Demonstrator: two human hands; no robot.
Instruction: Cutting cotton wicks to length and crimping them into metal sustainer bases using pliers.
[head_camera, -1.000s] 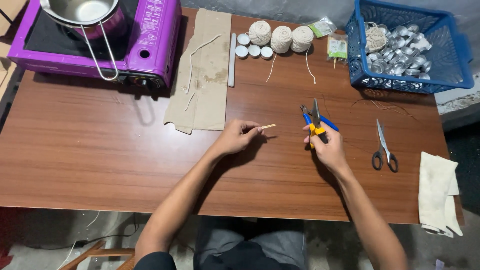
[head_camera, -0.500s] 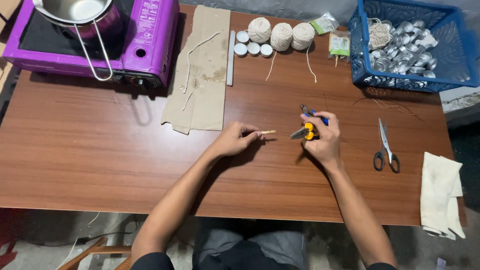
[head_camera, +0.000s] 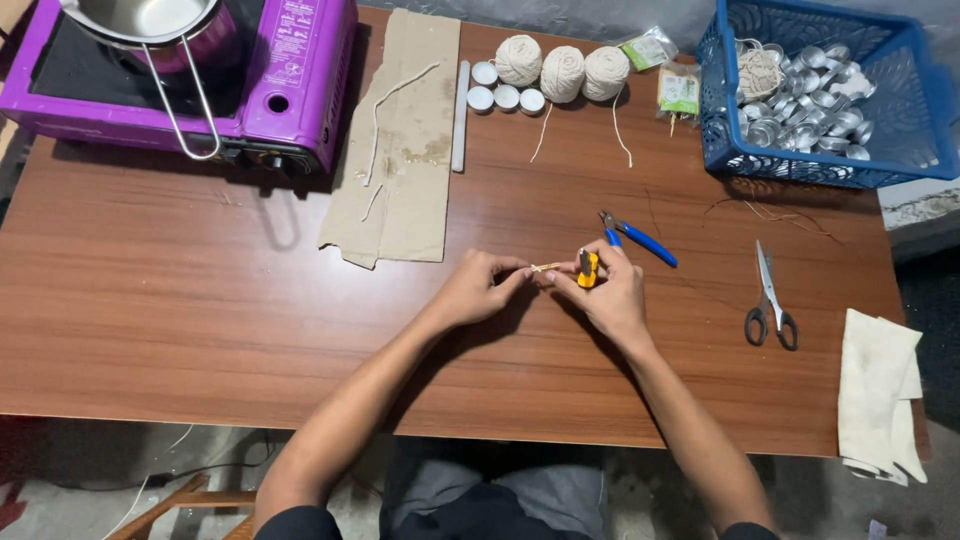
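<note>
From the head camera, the right hand (head_camera: 610, 295) has come in toward the left hand (head_camera: 478, 290) since half a second ago, when a clear gap of table lay between them; now their fingertips nearly meet over the middle of the brown wooden table (head_camera: 200, 300). The yellow-handled small tool (head_camera: 588, 268), earlier held apart to the right, is now brought up against the end of the thin pale wick piece (head_camera: 545, 267). The blue-handled pliers (head_camera: 636, 238), a second ago in the right hand, lie on the table just behind it.

The left hand is curled, thumb and forefinger pinching the wick piece, forearm slanting up from the lower left. The right hand is closed around the yellow-handled tool, knuckles up, forearm slanting in from the lower right.

Scissors (head_camera: 769, 300) lie well to the right, a folded cloth (head_camera: 880, 390) beyond them. At the far edge stand three twine balls (head_camera: 562, 70), a blue basket (head_camera: 720, 120) of metal cups, a cardboard sheet (head_camera: 400, 150) and a purple gas stove (head_camera: 300, 80).
</note>
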